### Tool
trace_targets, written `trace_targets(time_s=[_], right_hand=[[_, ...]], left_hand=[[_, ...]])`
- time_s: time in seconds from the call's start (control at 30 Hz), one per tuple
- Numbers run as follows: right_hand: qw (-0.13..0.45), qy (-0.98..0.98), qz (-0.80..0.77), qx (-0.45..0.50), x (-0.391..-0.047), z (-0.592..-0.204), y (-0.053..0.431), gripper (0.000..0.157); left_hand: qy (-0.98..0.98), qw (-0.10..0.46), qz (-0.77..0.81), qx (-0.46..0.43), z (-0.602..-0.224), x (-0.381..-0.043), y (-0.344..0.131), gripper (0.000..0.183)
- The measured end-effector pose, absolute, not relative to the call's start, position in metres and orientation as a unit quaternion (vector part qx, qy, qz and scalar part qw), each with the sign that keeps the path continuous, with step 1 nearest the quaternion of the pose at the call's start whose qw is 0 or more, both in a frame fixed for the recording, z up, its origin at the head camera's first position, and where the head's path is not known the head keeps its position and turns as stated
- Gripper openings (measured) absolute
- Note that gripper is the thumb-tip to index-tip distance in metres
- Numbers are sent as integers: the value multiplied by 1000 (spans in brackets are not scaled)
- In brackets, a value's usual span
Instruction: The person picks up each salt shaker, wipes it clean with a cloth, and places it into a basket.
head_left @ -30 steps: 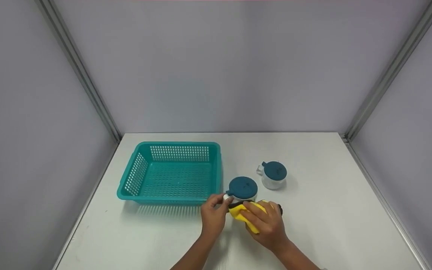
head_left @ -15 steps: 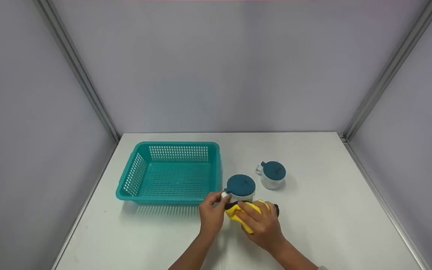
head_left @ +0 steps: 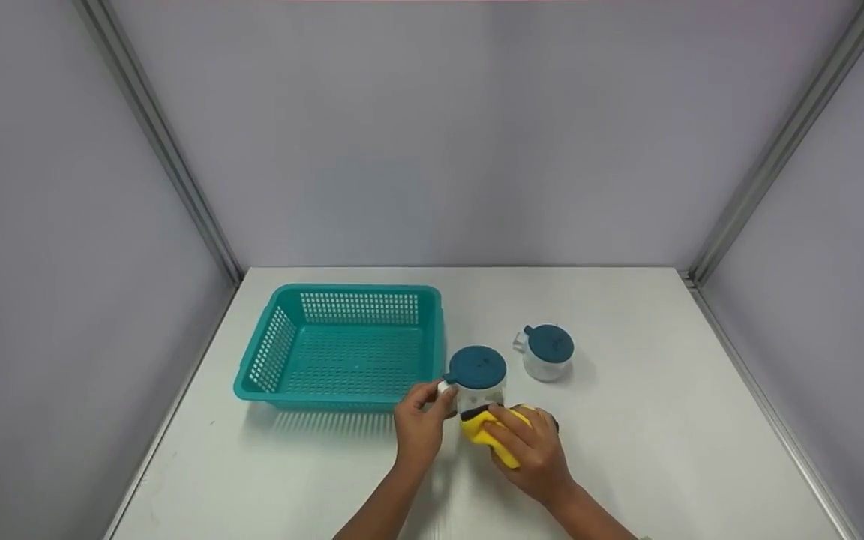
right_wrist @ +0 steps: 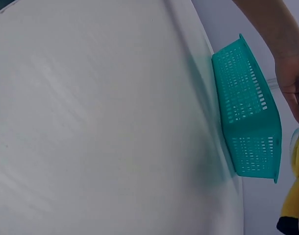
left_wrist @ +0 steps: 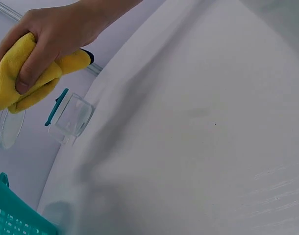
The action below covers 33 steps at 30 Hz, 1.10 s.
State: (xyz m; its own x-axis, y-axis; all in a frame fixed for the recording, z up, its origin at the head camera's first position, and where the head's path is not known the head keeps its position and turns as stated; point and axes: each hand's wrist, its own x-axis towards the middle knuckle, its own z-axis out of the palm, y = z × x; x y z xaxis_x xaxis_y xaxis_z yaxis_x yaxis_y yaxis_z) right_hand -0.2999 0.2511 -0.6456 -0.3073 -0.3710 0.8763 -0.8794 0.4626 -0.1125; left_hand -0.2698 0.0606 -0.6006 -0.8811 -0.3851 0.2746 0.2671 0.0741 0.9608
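Note:
My left hand (head_left: 418, 427) pinches the handle of a clear mug with a round dark blue lid (head_left: 477, 367). The mug is held up off the table, its clear base showing in the left wrist view. My right hand (head_left: 535, 454) grips a bunched yellow cloth (head_left: 505, 448) with black edging, right at the lower side of the mug's body. In the left wrist view the thumb lies over the folded cloth (left_wrist: 22, 78). A second clear mug with the same blue lid (head_left: 550, 343) stands upright on the table, beyond the hands to the right.
A teal perforated plastic basket (head_left: 338, 403) stands on the white table (head_left: 289, 480), left of the held mug. Grey panel walls (head_left: 432, 135) rise at the back and both sides, with metal rails (head_left: 169, 165) at the corners.
The held mug has moved slightly left and away from me. More of its clear body shows above the cloth. The basket and second mug stay put.

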Motion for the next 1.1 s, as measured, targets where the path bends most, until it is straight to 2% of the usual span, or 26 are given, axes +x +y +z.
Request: trace_targets(time_s=[0.17, 0.37, 0.47, 0.7, 0.97, 1.1], right_hand=[[402, -752, 363, 377, -302, -650, 253, 27], [367, -764, 416, 330, -302, -653, 255, 47], [351, -772, 434, 306, -301, -652, 256, 52], [320, -798, 452, 239, -305, -648, 260, 51], [327, -819, 424, 208, -311, -645, 260, 48], [303, -830, 426, 193, -312, -641, 259, 48]], left_hand=[[-682, 233, -692, 40, -601, -270, 59, 17], [-684, 219, -693, 59, -602, -270, 57, 13], [-691, 217, -687, 63, -598, -268, 57, 12], [-694, 213, -686, 52, -580, -256, 59, 15], [-692, 203, -691, 41, -583, -253, 59, 11], [-699, 195, -687, 38, -584, -253, 59, 13]])
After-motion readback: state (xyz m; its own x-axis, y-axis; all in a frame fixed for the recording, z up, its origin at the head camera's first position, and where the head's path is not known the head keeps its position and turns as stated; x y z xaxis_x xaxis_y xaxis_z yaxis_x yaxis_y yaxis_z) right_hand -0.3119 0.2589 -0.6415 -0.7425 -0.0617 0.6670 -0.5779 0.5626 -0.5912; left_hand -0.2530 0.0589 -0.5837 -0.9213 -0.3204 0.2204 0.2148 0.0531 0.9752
